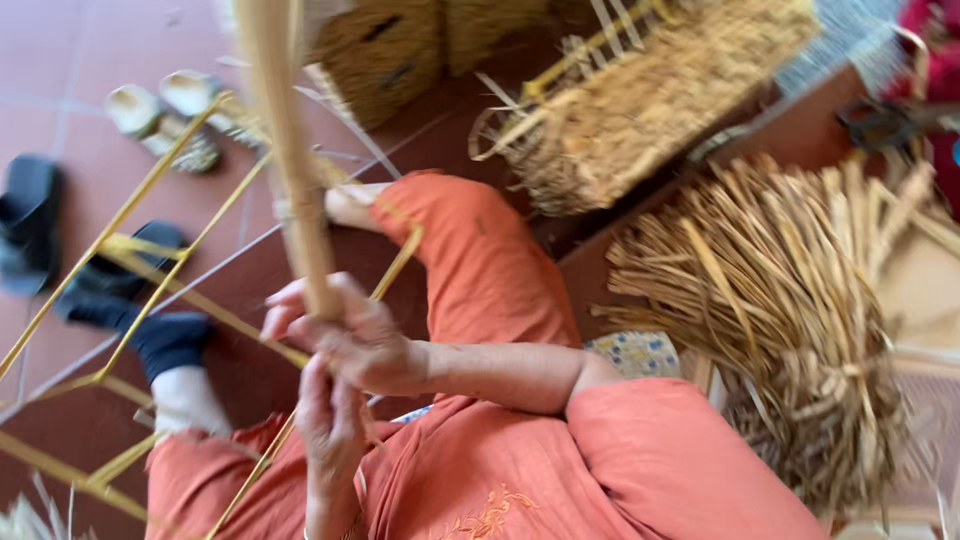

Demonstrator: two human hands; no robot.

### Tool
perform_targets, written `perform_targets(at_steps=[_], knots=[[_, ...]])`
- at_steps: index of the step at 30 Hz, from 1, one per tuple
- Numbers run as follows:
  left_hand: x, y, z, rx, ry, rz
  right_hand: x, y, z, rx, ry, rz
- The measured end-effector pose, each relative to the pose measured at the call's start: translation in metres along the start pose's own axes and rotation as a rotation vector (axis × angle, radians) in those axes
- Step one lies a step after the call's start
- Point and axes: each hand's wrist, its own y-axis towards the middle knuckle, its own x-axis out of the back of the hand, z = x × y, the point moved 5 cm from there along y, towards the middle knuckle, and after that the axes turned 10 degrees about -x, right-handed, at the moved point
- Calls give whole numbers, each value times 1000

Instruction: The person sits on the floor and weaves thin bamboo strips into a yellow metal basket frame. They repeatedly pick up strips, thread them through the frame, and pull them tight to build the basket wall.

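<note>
Clothes (480, 270): orange, w/ orange-gold embroidery near the bottom hem. Strip (290, 150) held by the hands: pale tan. Wire frame (150, 280), left: yellow. Sock (165, 340): dark navy over a white foot part. Sandals (30, 220), far left: black. Slippers (165, 115), far left: cream/beige woven. Floor (80, 50): reddish-brown tiles, pale grout lines. Bundle of dried strips (790, 310), right: straw yellow-tan. Woven basket (650, 100), far: golden straw. Cushion (635, 352) by the knee: white w/ blue-yellow floral print.

A wire frame (150, 260) is lying on the floor (60, 50) at left, sandals (165, 115) behind it; a straw bundle (790, 300) is lying right, a woven basket (650, 100) behind it
</note>
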Motion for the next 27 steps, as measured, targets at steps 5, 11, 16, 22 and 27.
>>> perform_targets(at_steps=[5, 11, 16, 22, 27], knots=[[-6, -23, 26, -55, -280, -312, 79, -27, 67, 243, -808, -11], [71, -20, 83, 31, -815, -286, 276, -124, 121, -128, -1167, -712], [76, -1, 89, 230, -1306, 281, 376, -236, 191, -190, -1607, -1165], [74, 13, 83, 195, -1216, 83, 392, -284, 229, -233, -2162, -1228], [63, 11, 88, 193, -1081, -114, 392, -292, 227, -191, -2125, -1189]])
